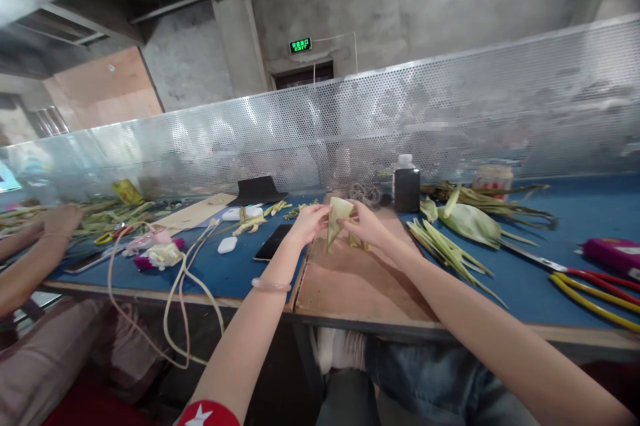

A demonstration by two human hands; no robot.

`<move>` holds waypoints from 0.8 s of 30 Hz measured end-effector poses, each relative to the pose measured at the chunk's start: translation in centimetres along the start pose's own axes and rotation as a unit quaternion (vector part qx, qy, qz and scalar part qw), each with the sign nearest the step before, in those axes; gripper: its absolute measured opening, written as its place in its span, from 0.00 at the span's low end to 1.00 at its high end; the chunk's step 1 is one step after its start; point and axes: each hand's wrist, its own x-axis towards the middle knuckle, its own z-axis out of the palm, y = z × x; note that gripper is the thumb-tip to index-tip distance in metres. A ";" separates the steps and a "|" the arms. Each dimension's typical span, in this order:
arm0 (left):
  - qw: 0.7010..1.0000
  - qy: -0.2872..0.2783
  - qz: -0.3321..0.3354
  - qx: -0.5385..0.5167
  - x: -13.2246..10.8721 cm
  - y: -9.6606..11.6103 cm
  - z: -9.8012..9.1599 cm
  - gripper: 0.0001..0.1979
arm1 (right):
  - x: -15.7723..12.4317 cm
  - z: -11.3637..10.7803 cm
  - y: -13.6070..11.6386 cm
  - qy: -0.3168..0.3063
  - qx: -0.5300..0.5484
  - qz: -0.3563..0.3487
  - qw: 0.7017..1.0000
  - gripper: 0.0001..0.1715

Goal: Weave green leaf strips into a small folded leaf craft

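A pale green husk leaf, folded to a pointed lower end, is held up over a brown board. My left hand pinches its left edge, fingers closed. My right hand grips the other side, with its fingertips bent over the front of the leaf. Below the right hand, a small yellowish piece shows in part; I cannot make out what it is. To the right of the board lie narrow green leaf strips and a broad pale husk leaf.
Scissors with red and yellow handles lie right, near a purple box. A dark-labelled bottle and coiled twine stand behind the board. Left are a black phone, looped cables and a co-worker's hand.
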 end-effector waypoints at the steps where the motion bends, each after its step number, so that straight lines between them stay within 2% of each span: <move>1: 1.000 -0.001 0.001 0.000 0.0 0.0 0.0 0.07 | 0.0 0.1 0.1 0.003 0.007 0.001 1.000 0.35; 4: 1.000 -0.005 0.003 0.003 0.1 -0.2 -0.1 0.07 | -0.1 0.2 0.4 0.013 0.030 0.001 0.999 0.41; 8: 1.000 -0.009 -0.004 0.011 0.2 -0.3 -0.1 0.06 | -0.2 0.2 0.5 0.022 0.058 -0.022 0.998 0.39; 12: 0.999 -0.003 -0.024 0.023 0.1 -0.2 -0.1 0.03 | 0.0 0.3 0.6 0.021 0.040 -0.053 0.998 0.38; 16: 0.999 -0.008 -0.036 0.039 -0.1 -0.1 0.0 0.03 | 0.2 0.3 0.8 0.017 0.011 -0.088 0.996 0.41; 24: 0.998 0.013 -0.004 0.062 -0.3 0.0 -0.1 0.12 | 0.0 0.2 0.7 -0.015 -0.066 -0.132 0.989 0.44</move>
